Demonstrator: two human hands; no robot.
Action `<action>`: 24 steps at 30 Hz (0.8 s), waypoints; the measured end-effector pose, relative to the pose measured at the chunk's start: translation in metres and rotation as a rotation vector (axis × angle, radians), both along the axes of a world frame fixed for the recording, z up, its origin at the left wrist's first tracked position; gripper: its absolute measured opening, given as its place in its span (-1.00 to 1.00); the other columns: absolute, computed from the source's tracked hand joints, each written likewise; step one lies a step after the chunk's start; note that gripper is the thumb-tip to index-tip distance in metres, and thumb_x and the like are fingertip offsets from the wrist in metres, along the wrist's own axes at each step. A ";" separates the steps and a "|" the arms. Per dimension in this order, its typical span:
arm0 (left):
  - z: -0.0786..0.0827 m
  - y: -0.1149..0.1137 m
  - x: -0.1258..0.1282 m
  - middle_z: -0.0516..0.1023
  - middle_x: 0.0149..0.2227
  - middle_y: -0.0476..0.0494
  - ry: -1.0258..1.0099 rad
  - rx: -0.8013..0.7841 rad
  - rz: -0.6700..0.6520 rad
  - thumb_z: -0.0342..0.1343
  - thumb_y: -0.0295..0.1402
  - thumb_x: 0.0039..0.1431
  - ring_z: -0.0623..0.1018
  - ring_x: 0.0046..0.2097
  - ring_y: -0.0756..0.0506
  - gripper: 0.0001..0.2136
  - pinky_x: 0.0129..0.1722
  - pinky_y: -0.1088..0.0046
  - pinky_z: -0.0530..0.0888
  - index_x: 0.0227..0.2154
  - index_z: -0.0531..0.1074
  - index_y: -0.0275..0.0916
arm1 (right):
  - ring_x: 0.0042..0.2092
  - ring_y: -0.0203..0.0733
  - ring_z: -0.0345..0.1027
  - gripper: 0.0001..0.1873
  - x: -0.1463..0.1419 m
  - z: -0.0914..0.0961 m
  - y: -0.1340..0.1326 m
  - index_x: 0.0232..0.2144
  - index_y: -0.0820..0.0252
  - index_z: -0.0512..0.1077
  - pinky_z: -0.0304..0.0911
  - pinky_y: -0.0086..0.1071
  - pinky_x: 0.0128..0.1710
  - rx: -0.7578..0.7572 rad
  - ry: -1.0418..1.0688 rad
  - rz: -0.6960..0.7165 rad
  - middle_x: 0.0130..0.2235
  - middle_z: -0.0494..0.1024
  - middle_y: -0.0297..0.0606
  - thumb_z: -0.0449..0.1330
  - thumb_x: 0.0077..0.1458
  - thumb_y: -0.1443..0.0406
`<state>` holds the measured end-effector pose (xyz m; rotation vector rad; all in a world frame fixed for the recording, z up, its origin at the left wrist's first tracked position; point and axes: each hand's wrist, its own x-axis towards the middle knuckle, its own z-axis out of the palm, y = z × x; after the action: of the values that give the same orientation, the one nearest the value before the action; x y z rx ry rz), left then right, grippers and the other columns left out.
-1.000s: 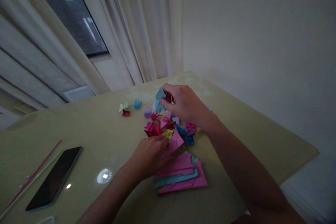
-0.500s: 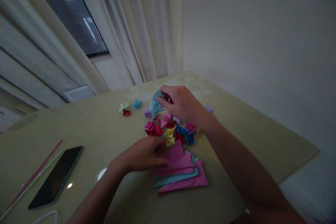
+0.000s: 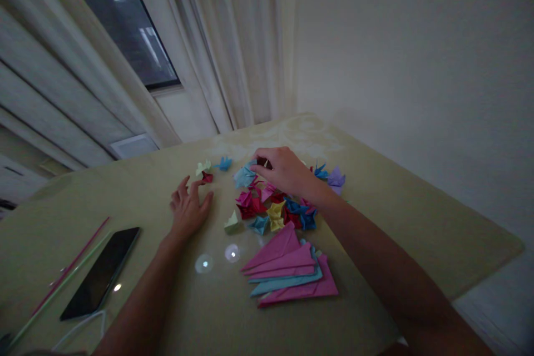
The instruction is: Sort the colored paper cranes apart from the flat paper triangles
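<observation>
Landmark: the stack (image 3: 287, 267). Right hand (image 3: 282, 171) is pinching the light blue paper (image 3: 243, 176) beyond it, thumb against fingers at one edge, probably to spare the folds. Left hand (image 3: 189, 208) is spreading its fingers, holding nothing, left of and beyond the stack, near the red piece (image 3: 207, 177); contact unclear. Phone (image 3: 100, 273) is lying well left of the stack, seemingly leaving working room.
</observation>
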<state>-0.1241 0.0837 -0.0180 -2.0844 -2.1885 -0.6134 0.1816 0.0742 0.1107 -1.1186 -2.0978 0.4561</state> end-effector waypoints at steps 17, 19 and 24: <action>0.001 0.003 0.001 0.05 0.50 -0.31 0.091 -0.091 -0.040 -0.12 -0.04 0.42 0.25 0.38 -0.49 -0.46 0.25 -0.23 0.22 0.40 0.23 0.05 | -0.17 -0.08 0.57 -0.77 -0.054 -0.076 -0.002 -0.23 0.17 0.66 0.21 -0.35 -0.24 -0.208 -0.285 -0.111 -0.23 0.71 -0.13 0.22 0.26 0.21; 0.001 0.006 0.001 0.05 0.50 -0.33 0.084 -0.094 -0.030 -0.12 -0.03 0.42 0.25 0.38 -0.50 -0.46 0.27 -0.24 0.20 0.40 0.24 0.04 | -0.18 -0.08 0.57 -0.76 -0.053 -0.074 -0.003 -0.24 0.18 0.65 0.20 -0.35 -0.26 -0.205 -0.303 -0.128 -0.23 0.72 -0.13 0.22 0.26 0.19; 0.004 0.022 0.000 0.20 0.45 -0.34 0.059 -0.103 -0.044 -0.11 -0.04 0.40 0.29 0.36 -0.51 -0.44 0.29 -0.28 0.18 0.38 0.26 -0.03 | -0.21 -0.08 0.58 -0.72 -0.053 -0.071 -0.003 -0.29 0.19 0.66 0.17 -0.35 -0.33 -0.211 -0.340 -0.129 -0.26 0.72 -0.11 0.19 0.24 0.18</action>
<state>-0.1243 0.1058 -0.0135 -2.1754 -2.1919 -0.4454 0.1286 0.0716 0.0398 -1.5354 -2.2854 0.4589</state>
